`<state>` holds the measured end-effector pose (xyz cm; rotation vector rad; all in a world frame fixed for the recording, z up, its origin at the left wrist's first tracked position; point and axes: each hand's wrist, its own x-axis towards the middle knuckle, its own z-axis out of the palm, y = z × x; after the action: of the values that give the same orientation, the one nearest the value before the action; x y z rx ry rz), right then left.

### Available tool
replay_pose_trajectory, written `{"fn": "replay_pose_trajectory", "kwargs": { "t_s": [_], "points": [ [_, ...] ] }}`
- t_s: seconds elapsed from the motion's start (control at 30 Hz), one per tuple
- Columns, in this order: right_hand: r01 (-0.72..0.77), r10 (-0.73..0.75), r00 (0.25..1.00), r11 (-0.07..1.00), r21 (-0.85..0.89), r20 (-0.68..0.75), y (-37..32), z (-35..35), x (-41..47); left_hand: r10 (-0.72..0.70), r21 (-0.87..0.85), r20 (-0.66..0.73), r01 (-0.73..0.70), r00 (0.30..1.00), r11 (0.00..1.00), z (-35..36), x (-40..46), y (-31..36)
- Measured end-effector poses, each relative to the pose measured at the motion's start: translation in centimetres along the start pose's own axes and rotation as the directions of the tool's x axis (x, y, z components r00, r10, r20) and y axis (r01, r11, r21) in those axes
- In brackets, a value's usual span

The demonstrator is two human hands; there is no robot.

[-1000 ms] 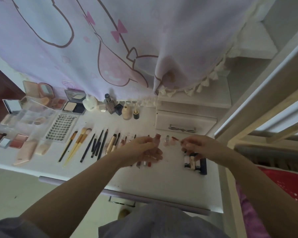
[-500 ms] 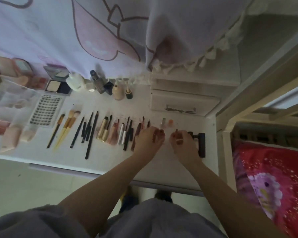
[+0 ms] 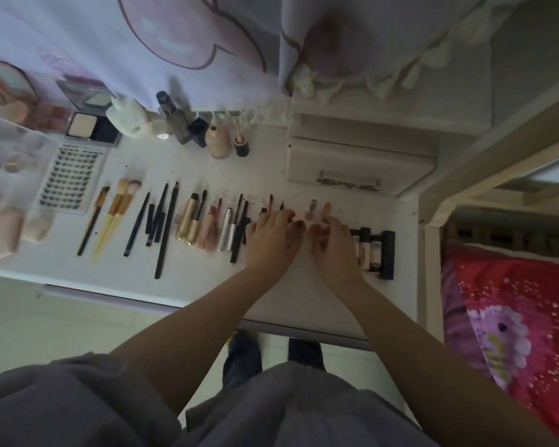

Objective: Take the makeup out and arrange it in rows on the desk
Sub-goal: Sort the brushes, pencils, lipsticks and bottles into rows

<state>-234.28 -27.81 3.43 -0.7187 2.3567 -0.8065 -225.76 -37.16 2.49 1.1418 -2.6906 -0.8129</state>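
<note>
- Head view looks down on a white desk [image 3: 304, 295] with makeup laid out in a row across it.
- Left hand [image 3: 270, 241] rests on the desk in the middle of the row, fingers bent down over small sticks there; whether it pinches one cannot be told (the fingertips hide whatever lies under them).
- Right hand [image 3: 334, 245] lies just beside the left, fingers curled downward, nails painted dark; its grip cannot be told either.
- Just beyond the fingertips stand two small bottles [image 3: 318, 209], one grey, one peach.
- Right of the right hand, four tubes [image 3: 373, 250] lie side by side, touching, the outermost dark.
- Left of the left hand the row runs on: a silver tube [image 3: 226, 230], gold tubes [image 3: 189, 222], black pencils [image 3: 155, 221], then brushes [image 3: 115, 209] with pale handles.
- A lash card [image 3: 70, 177] lies further left, beside a clear organiser [image 3: 7, 156] (its contents are blurred).
- Behind the row, near the curtain [image 3: 110, 43], stand a white jar [image 3: 128, 117], a dark bottle [image 3: 171, 119] and a beige bottle [image 3: 219, 141]; an open compact [image 3: 89, 124] sits next to them.
- A drawer unit [image 3: 359, 156] stands at the back right of the desk.
- A red bedspread [image 3: 513, 317] shows at far right.
</note>
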Motion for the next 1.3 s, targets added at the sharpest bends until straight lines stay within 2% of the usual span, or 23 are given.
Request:
{"fn": "replay_pose_trajectory", "kwargs": {
  "t_s": [0.1, 0.17, 0.23, 0.3, 0.37, 0.53, 0.63, 0.77, 0.93, 1.03, 1.13, 1.2, 1.3],
  "points": [
    [-0.033, 0.033, 0.998, 0.999, -0.002, 0.050, 0.3, -2.4, 0.2, -0.018, -0.006, -0.029, 0.018, 0.999, 1.000, -1.0, -1.3, -0.5],
    [-0.018, 0.018, 1.000, 1.000, -0.025, 0.021, 1.0, -5.2, 1.0, 0.003, -0.056, -0.077, -0.008, 0.997, 0.998, -1.7, -2.7, -1.2],
    [-0.005, 0.014, 0.999, 0.985, -0.170, 0.050, 1.7, -8.0, 2.1, 0.053, -0.102, 0.003, -0.052, 0.999, 0.993, -1.8, -4.2, -1.2],
    [0.018, 0.033, 0.986, 0.953, -0.302, 0.162, 2.1, -9.2, 3.2, 0.129, -0.097, 0.122, -0.118, 0.984, 0.988, -1.0, -4.8, 0.1],
    [0.075, 0.024, 0.968, 0.921, -0.383, 0.248, 2.0, -9.1, 3.9, 0.148, -0.091, 0.216, -0.131, 0.965, 0.987, 0.4, -4.4, 2.5],
    [0.149, -0.011, 0.956, 0.880, -0.452, 0.293, 1.7, -7.9, 4.6, -0.005, 0.029, 0.278, -0.003, 0.961, 1.000, 3.6, -2.0, 7.5],
    [0.153, -0.016, 0.950, 0.894, -0.420, 0.312, 1.5, -7.2, 4.7, -0.075, 0.104, 0.242, 0.051, 0.967, 0.993, 4.1, -1.8, 7.9],
    [0.174, -0.022, 0.936, 0.898, -0.405, 0.352, 1.3, -6.6, 4.7, -0.138, 0.053, 0.264, 0.128, 0.955, 0.990, 3.7, -2.1, 7.3],
    [0.090, 0.048, 0.892, 0.956, -0.279, 0.450, 0.8, -8.0, 4.1, -0.027, 0.002, 0.216, 0.027, 0.976, 1.000, 2.1, -3.9, 6.1],
    [0.003, 0.058, 0.845, 0.993, -0.114, 0.531, 0.1, -9.4, 3.0, 0.024, -0.062, 0.208, -0.011, 0.978, 0.998, 0.8, -4.4, 5.8],
    [-0.033, 0.004, 0.833, 0.999, 0.041, 0.553, -0.6, -10.6, 1.6, 0.051, -0.114, 0.262, -0.022, 0.964, 0.993, -0.8, -4.3, 6.0],
    [-0.047, -0.034, 0.830, 0.990, 0.130, 0.556, -1.0, -11.2, 0.3, 0.119, -0.211, 0.283, -0.059, 0.952, 0.976, -2.0, -4.3, 5.9],
    [0.038, -0.120, 0.864, 0.984, 0.174, 0.490, -1.5, -11.4, -1.6, 0.211, -0.353, 0.297, -0.099, 0.931, 0.930, -4.2, -4.6, 5.5]
  ]
}}
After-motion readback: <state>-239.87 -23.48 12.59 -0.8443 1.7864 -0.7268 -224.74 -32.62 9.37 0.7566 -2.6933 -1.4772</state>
